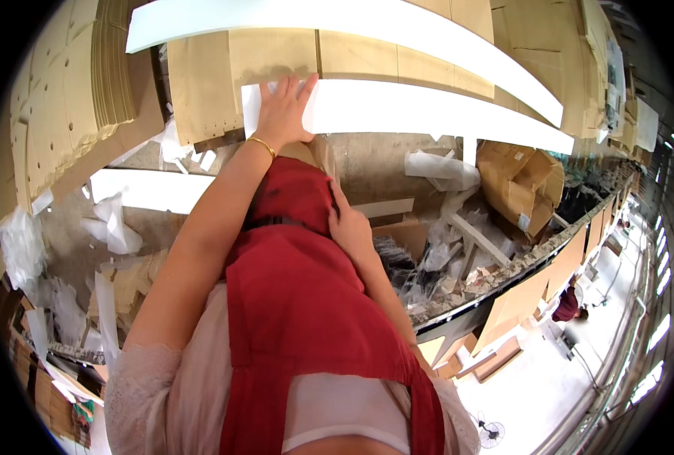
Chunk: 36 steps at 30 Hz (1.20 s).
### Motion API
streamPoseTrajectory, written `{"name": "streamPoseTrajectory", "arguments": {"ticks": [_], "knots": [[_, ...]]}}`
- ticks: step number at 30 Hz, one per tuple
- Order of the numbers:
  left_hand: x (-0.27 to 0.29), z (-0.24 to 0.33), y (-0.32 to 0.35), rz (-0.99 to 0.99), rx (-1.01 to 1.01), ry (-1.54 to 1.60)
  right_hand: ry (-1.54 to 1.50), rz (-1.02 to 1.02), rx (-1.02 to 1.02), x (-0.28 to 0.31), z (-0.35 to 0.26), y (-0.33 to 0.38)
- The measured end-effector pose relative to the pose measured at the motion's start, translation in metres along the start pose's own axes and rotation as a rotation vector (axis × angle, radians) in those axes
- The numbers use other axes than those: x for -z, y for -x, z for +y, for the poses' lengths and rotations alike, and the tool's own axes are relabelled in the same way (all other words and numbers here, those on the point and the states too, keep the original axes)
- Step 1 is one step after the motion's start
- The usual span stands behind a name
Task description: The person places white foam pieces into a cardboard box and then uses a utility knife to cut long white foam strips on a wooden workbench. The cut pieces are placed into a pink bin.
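Stacking up at far left: a cardboard pile [72, 91], flat sheets on edge. Left hand [282, 110] is spread wide, palm down, fingers flat on a white sheet [398, 106] that lies across brown cardboard sheets [276, 61]; gold bracelet [261, 145] on that wrist. Second long white strip [337, 19] sits above it, apart. Right hand [348, 224] rests against the red apron [291, 288], fingers loosely curled, holding nothing. Crumpled box [519, 182] and paper scraps [443, 258] lie at right on the floor [375, 163].
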<state>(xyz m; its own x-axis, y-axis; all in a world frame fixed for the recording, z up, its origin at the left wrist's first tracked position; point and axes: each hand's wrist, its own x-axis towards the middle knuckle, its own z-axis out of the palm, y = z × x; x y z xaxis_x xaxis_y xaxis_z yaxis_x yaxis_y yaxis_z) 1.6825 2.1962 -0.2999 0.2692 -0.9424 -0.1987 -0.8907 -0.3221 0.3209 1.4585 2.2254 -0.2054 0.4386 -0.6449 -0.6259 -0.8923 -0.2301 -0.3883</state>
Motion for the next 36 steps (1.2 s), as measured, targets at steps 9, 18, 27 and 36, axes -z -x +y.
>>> {"name": "streamPoseTrajectory", "arguments": {"ticks": [9, 18, 27, 36], "knots": [[-0.011, 0.047, -0.009, 0.132, -0.141, 0.152, -1.008, 0.625, -0.164, 0.040, 0.069, -0.054], [-0.047, 0.127, -0.055, 0.178, -0.135, 0.229, -1.221, 0.787, -0.291, 0.078, 0.151, -0.078], [-0.049, 0.134, -0.064, 0.206, -0.114, 0.275, 0.003, 0.746, 0.341, 0.159, 0.144, -0.160], [0.005, 0.127, -0.035, 0.307, -0.166, 0.128, 0.320, 0.719, 1.004, 0.219, 0.082, -0.245]]}}
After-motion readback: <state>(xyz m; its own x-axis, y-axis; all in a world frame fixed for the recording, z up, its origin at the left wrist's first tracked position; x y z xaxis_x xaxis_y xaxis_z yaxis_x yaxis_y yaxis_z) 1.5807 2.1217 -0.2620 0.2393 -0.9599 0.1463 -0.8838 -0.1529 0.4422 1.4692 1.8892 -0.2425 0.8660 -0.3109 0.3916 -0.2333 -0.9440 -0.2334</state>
